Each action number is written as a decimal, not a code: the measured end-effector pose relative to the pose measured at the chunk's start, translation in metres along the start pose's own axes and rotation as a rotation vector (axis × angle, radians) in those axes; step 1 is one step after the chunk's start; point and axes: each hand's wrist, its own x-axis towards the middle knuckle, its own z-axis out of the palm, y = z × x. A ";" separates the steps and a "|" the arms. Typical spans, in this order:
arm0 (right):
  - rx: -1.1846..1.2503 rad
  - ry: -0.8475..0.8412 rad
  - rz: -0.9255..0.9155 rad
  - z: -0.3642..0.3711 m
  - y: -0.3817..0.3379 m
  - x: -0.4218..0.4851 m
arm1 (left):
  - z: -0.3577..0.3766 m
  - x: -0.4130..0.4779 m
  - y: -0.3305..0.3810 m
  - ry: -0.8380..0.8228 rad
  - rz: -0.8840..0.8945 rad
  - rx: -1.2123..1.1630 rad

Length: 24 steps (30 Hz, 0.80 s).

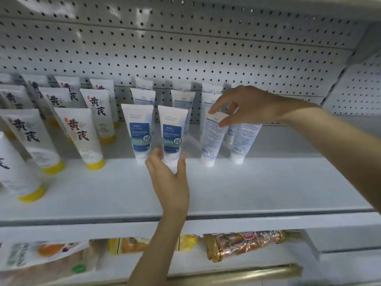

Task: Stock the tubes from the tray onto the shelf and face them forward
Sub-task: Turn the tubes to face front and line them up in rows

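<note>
Pinches with the right hand (247,106), thumb and forefinger closed on the flat top seal, a back-facing tube (213,139) standing cap-down right of centre on the white shelf (268,182). Cups with the left hand (168,178) the base of a blue-label tube (172,131) just to the left, fingers one side and thumb the other, seemingly in a light grip. Shows a matching tube (138,131) further left, yellow-capped tubes (82,135) at far left, more rows behind, and snack packets (243,242) on the level below.

White tubes (137,131), blue labels (172,137).
</note>
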 end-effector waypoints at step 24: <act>0.213 0.180 0.003 0.007 0.001 0.020 | -0.003 0.005 0.002 -0.126 -0.144 0.045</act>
